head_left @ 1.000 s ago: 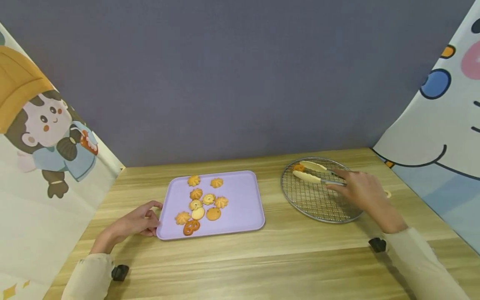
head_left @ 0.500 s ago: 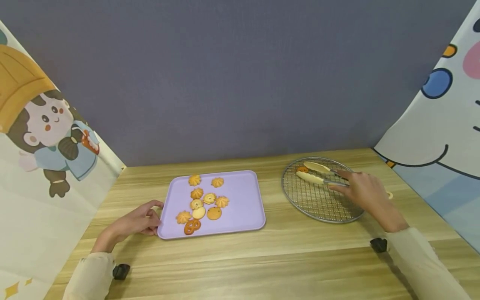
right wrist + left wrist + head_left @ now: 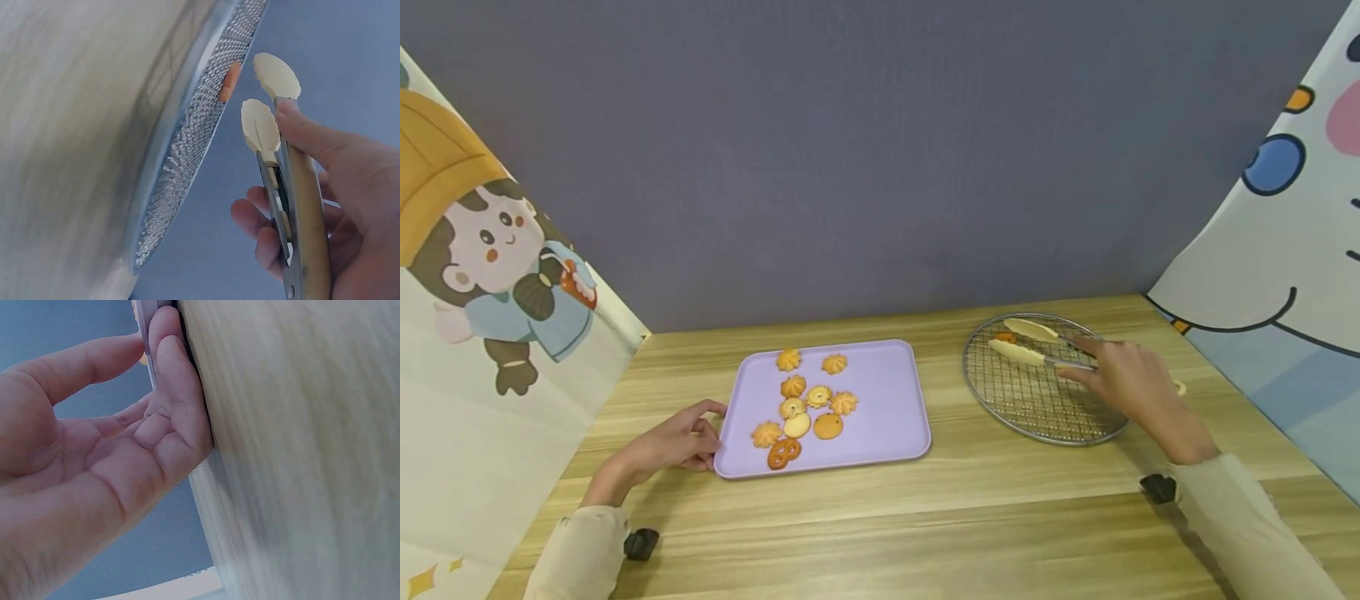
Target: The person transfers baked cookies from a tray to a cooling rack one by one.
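Note:
A lilac tray [image 3: 880,392] lies on the table, with a pretzel [image 3: 784,453] and several cookies [image 3: 828,427] on it. My left hand [image 3: 673,442] pinches its left edge, the thumb [image 3: 112,359] at the rim and the other fingers low against the table. On the right, my right hand [image 3: 1123,379] grips a pair of tongs [image 3: 1017,351] with cream scalloped tips. Those tips are spread above a round wire mesh rack [image 3: 1045,410]. A small brown pretzel [image 3: 1006,337] lies on the mesh between them, seen edge-on as an orange piece [image 3: 230,81] in the right wrist view.
The wood-grain table [image 3: 880,533] runs back to a dark grey wall panel [image 3: 880,167]. Printed cartoon panels stand at the left [image 3: 445,417] and right [image 3: 1240,275]. A strip of bare wood separates tray and rack.
The tongs and the pretzel on the rack sit slightly farther right than a second ago. Over the last half second the tongs' tips have risen a little from it. The left hand stays put.

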